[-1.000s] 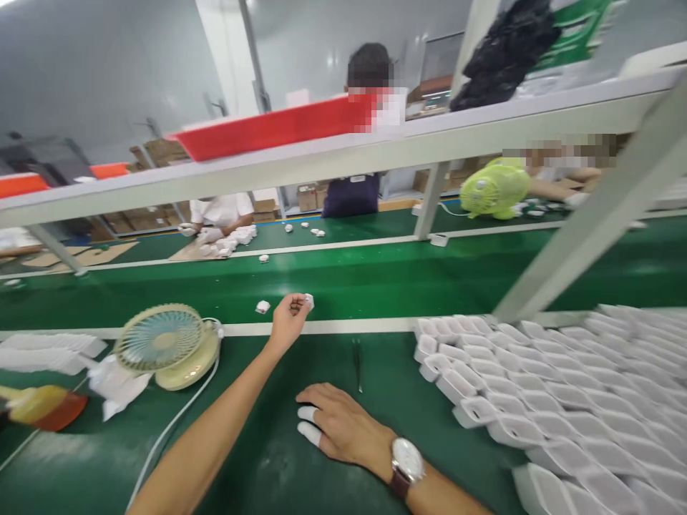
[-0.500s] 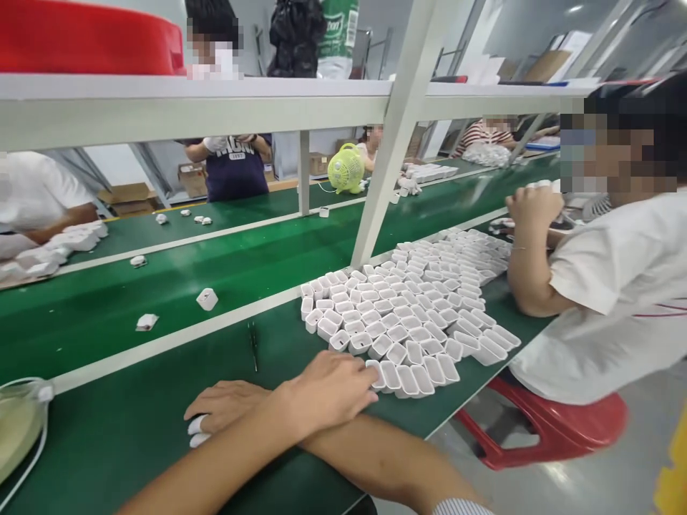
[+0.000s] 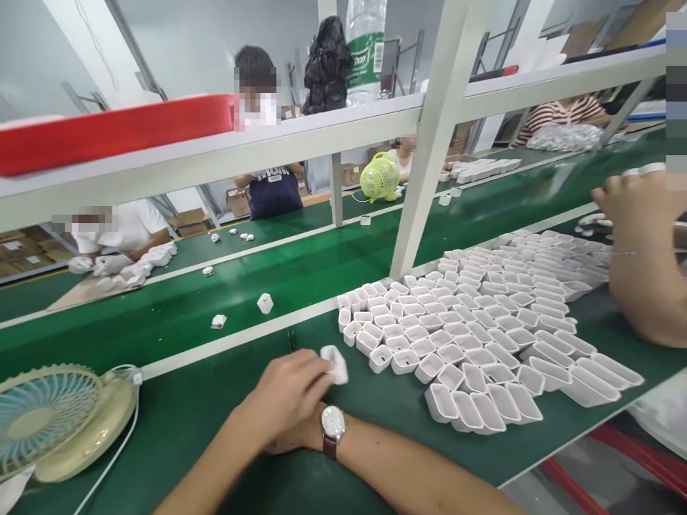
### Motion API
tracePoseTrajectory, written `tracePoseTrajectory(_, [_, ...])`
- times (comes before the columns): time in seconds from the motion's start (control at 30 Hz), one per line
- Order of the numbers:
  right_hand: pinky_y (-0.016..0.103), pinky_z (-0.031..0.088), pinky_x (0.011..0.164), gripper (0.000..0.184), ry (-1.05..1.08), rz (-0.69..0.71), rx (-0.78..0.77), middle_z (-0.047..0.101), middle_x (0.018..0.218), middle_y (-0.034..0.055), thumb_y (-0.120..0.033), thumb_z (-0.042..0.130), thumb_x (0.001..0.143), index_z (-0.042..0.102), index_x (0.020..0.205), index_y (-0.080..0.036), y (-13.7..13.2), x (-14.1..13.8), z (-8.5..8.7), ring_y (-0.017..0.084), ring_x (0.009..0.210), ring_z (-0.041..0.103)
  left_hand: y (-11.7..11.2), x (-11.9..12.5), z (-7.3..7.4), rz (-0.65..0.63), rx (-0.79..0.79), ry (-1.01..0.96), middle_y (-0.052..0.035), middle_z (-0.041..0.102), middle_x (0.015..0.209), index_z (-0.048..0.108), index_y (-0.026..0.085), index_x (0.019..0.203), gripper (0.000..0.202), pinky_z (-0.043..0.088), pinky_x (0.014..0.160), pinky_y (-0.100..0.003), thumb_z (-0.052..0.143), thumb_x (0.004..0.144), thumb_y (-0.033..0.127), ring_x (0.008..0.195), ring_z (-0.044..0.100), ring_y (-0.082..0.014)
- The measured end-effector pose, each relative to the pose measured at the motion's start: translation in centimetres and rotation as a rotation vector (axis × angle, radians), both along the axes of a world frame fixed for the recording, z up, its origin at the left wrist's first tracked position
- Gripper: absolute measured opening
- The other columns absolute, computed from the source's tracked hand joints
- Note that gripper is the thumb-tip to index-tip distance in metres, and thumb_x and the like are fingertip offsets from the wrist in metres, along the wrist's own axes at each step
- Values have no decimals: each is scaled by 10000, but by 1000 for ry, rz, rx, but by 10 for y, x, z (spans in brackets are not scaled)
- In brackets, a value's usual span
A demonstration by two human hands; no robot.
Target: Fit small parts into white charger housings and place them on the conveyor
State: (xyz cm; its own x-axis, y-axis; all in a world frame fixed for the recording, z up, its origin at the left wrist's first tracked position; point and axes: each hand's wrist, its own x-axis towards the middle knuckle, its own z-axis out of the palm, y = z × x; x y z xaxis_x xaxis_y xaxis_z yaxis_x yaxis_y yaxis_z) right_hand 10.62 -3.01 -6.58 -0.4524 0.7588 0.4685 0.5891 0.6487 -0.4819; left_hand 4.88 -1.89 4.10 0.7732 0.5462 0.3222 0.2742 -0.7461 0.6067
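Observation:
A small white open-topped plastic box (image 3: 333, 365) is gripped at the fingertips of my left hand (image 3: 293, 386), which is closed over the green bench. My left forearm crosses above my right hand (image 3: 300, 436), hiding its fingers, so I cannot see what they do. A wristwatch (image 3: 333, 423) with a brown strap is on my right wrist. To the right, many similar white boxes (image 3: 466, 355) stand packed side by side, open sides up. Dark tweezers (image 3: 291, 340) lie just beyond my left hand, partly hidden by it.
A pale fan (image 3: 54, 422) with a white cable stands at the left. Beyond the bench, a green conveyor belt (image 3: 177, 325) carries several white pieces. A white post (image 3: 429, 164) and shelf rise ahead. A co-worker's arm (image 3: 644, 265) is at the right; others sit across.
My left hand has drawn back left from the row of boxes with one white box in it. My right hand has become mostly hidden beneath it. The view has turned left.

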Motion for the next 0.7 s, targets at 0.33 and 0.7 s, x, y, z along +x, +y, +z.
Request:
tracePoseTrajectory(0.33, [343,512,958,253,-296,226,131,703,1303,95,-287,546,1032,749,1005,-139,-6,6,15,198,1116,633,47,-156,-46,330,228,162,-50,741,1106,705,265,1092,234,601,854,-315,484,1036,321,978,732,-204])
tracePoseTrajectory(0.7, [361,534,964,214,-209,232,100,713,1253,102,-250,533,1035,708,1036,-127,-8,6,13,214,1102,638,55,-171,-65,709,189,-184,-113,681,1195,643,218,1198,274,595,791,-347,502,1021,372,1047,689,-235])
